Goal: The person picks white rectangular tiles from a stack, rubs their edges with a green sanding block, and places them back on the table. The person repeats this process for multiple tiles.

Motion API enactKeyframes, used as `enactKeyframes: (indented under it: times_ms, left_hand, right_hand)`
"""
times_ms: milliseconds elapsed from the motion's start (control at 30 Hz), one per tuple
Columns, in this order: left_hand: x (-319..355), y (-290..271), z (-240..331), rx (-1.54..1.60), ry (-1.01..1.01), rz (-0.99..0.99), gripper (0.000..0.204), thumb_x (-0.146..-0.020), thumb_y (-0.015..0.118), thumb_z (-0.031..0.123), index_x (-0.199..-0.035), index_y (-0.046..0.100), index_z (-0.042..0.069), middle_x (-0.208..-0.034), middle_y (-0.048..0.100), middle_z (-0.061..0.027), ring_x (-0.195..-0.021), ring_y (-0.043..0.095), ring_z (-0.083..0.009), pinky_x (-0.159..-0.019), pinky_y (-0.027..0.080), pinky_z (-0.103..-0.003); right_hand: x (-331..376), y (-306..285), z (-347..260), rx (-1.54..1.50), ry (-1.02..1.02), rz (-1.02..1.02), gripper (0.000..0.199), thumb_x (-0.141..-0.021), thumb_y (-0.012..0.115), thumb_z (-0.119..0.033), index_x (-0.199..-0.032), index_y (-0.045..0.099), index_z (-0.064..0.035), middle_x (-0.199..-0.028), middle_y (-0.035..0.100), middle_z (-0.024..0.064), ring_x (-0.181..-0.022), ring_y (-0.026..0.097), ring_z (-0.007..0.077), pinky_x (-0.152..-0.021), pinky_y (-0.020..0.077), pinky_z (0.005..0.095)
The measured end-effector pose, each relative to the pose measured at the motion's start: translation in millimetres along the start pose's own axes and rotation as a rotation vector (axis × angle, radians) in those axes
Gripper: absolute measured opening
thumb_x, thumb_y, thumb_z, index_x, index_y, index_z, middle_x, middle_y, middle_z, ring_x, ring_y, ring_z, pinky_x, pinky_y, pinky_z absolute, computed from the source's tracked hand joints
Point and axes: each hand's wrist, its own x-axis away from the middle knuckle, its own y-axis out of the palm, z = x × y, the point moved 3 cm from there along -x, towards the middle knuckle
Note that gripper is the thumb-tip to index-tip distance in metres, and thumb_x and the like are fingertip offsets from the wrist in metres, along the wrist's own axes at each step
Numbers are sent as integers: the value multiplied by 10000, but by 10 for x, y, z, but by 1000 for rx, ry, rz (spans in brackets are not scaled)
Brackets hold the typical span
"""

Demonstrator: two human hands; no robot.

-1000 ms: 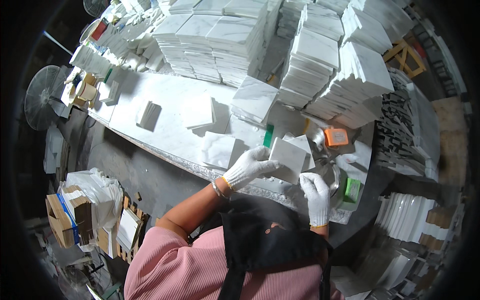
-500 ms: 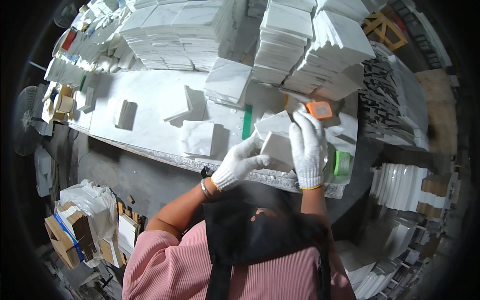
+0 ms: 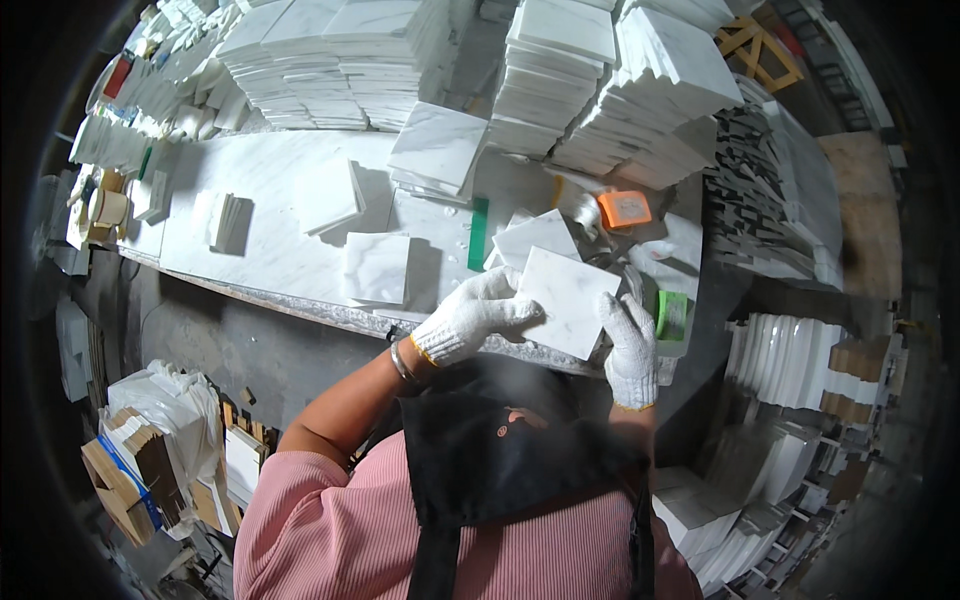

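A square white marble tile (image 3: 570,302) with faint grey veins is held up at the table's front edge, its face tilted upward. My left hand (image 3: 478,316), in a white knit glove, pinches the tile's left edge with the thumb on top. On the opposite edge my gloved right hand (image 3: 629,345) grips the tile, thumb on its face and fingers behind. Just beyond lie a few more tiles (image 3: 535,240), partly hidden by the held one. Close to my right hand are a green block (image 3: 671,315) and, farther back, an orange block (image 3: 624,209).
Tall tile stacks (image 3: 555,75) line the table's far side. Small tile piles (image 3: 377,268) lie to the left, near a green strip (image 3: 478,234). A fan (image 3: 60,220) stands at far left, wrapped boxes (image 3: 165,420) on the floor below. Upright tiles (image 3: 785,362) stand right.
The tile has turned so its broad face shows fully. My right hand has come back from beside the orange block to the tile's right edge; my left hand still holds its left.
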Motion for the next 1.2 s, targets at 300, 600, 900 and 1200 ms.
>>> enactKeyframes:
  times_ms: [300,600,900,1200]
  left_hand:
    - [-132,-335,-387,-870,515,48,507,-889,676,317,-1264,537,4,-1188,604,-116,-1109,563,-219,-960,461,-320]
    - [-68,-116,-156,-1035,555,-94,521,-822,674,143,-1279,517,-53,-1191,600,-207,-1082,589,-367,-929,481,-409]
    - [25,20,-145,441,-99,-192,452,-949,653,266,-1334,552,52,-1095,657,-19,-968,610,-99,-755,494,-252]
    - [20,109,-249,367,5,-268,616,-921,699,224,-1441,443,16,-1278,619,-98,-1179,599,-228,-986,479,-381]
  right_hand:
    - [-29,69,-7,-239,120,27,414,-983,557,-94,-1366,501,54,-1222,634,123,-1114,626,202,-959,517,342]
    - [27,141,-70,-374,121,119,418,-978,584,-150,-1342,524,46,-1255,630,157,-1142,636,273,-957,535,409]
    - [104,83,-131,-357,57,164,416,-968,609,-165,-1321,534,41,-1246,629,145,-1137,626,269,-971,510,402]
    - [203,54,-19,-390,42,186,418,-961,618,-146,-1331,524,26,-1271,614,130,-1159,606,257,-998,484,405]
